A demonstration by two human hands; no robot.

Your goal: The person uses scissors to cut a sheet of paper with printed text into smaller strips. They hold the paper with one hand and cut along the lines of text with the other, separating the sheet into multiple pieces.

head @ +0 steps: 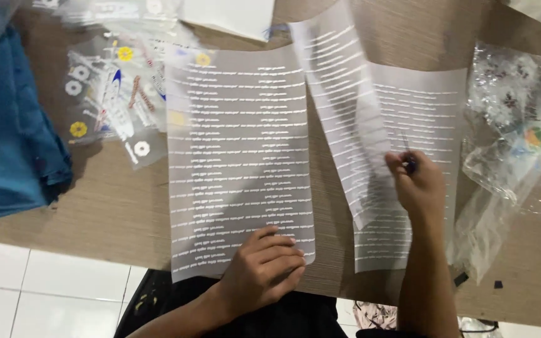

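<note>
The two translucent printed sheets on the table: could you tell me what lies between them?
Head view: bare wooden table low down; higher, a curling strip spans the gap.

You have three translucent printed sheets on the worktop (126, 213): a wide sheet (239, 156), a narrow strip (345, 112) and a third sheet (421, 112) beneath it. Two hands show, left (261, 269) and right (417, 184). One blue cloth (7, 144), one crumpled clear bag (515, 119), one pile of sticker films (114, 87).

The surface (120, 213) is matt wood-grain laminate. 3 translucent film sheets (239, 163) look frosted and smooth, printed in white. Glossy, crinkled clear plastic bags (515, 125) catch light; the blue cloth (7, 138) looks soft and matt.
</note>
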